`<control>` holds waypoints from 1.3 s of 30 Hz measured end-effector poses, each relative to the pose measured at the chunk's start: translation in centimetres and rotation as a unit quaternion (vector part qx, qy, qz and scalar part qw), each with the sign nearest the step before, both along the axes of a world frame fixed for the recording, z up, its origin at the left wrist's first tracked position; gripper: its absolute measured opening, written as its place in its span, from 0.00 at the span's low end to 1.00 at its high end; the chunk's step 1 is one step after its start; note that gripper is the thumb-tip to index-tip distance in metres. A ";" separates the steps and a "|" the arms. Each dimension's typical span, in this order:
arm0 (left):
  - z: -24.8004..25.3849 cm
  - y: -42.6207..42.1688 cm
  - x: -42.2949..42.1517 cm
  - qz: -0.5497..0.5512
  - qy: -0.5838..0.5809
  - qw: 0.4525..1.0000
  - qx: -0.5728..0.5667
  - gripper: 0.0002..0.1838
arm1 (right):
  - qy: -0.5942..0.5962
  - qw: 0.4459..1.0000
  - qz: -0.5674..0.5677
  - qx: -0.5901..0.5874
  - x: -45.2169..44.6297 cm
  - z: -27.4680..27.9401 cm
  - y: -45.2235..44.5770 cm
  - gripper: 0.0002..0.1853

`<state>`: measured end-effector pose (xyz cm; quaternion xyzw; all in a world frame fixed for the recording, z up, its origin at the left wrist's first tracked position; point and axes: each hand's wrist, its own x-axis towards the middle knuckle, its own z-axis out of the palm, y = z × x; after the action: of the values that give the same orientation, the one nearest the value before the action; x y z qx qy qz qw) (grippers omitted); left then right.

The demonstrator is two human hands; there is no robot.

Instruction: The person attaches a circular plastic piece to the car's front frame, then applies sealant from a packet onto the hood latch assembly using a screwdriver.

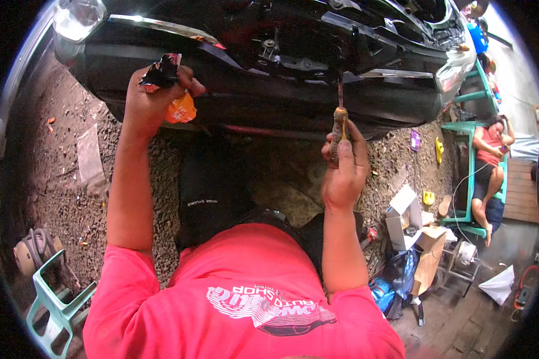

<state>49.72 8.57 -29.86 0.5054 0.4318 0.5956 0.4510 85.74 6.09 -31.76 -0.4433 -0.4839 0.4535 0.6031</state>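
My right hand [346, 170] grips the worn, yellowish handle of a screwdriver [339, 128]. The screwdriver's long shaft points up into the open front of a black car [257, 110], and its tip is lost in the dark parts there. My left hand [156, 96] is closed around a crumpled packet [181, 109], whose orange part sticks out below the fingers. A shiny black piece shows above that hand; whether it belongs to the packet I cannot tell. The left hand is in front of the car's bumper, below a headlight [79, 18].
Gravelly ground [72, 203] lies on both sides. A pale green plastic chair [57, 299] is at the lower left. On the right are an open cardboard box [403, 218], blue bags [395, 281] and a fan-like device [463, 254]. A person [491, 155] reclines on a green bench.
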 end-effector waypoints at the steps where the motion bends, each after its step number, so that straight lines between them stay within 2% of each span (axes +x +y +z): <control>1: -0.4 0.1 -0.1 -0.002 -0.013 1.000 0.008 0.05 | 0.027 0.999 -0.003 -0.019 -0.3 0.0 0.0 0.20; 9: -0.9 0.5 -0.5 -0.015 -0.004 1.000 0.019 0.05 | 0.099 0.994 0.021 -0.032 -0.7 -0.5 1.0 0.20; 11: -1.0 0.5 -0.5 -0.023 -0.031 0.999 0.025 0.05 | 0.178 0.980 0.053 -0.071 -0.6 -0.3 1.5 0.20; 15: -0.6 0.3 -0.5 -0.030 -0.032 0.999 0.023 0.06 | 0.180 0.978 0.083 -0.060 0.8 -0.8 2.7 0.20; 17: -0.4 0.2 -0.5 -0.018 0.000 1.000 0.012 0.08 | 0.095 0.993 0.048 -0.051 1.4 -0.4 3.1 0.20; 18: -0.4 0.2 -0.4 -0.019 0.000 1.000 0.011 0.08 | 0.095 0.993 0.047 -0.052 1.7 -0.3 3.2 0.20; 20: -0.6 0.1 -0.2 0.011 0.003 1.000 0.006 0.08 | 0.011 0.999 0.035 -0.003 2.3 -0.1 3.4 0.19; 27: -0.2 0.1 -0.2 -0.003 -0.005 1.000 0.008 0.07 | 0.026 0.999 0.026 -0.023 3.1 1.2 3.2 0.19; 33: -0.3 0.0 0.0 0.026 0.002 0.999 -0.021 0.07 | -0.032 0.999 0.004 -0.032 3.1 5.6 1.4 0.19; 35: -1.0 0.1 -0.5 0.023 0.000 1.000 -0.014 0.17 | -0.108 0.993 -0.035 -0.023 3.0 7.2 1.0 0.18; 39: -1.4 0.5 -0.8 0.002 -0.022 1.000 0.009 0.17 | -0.110 0.993 -0.045 -0.013 2.9 8.9 1.3 0.16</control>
<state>48.95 9.06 -31.28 0.4952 0.4180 0.6112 0.4545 88.60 7.38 -22.89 -0.5199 -0.5205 0.3807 0.5602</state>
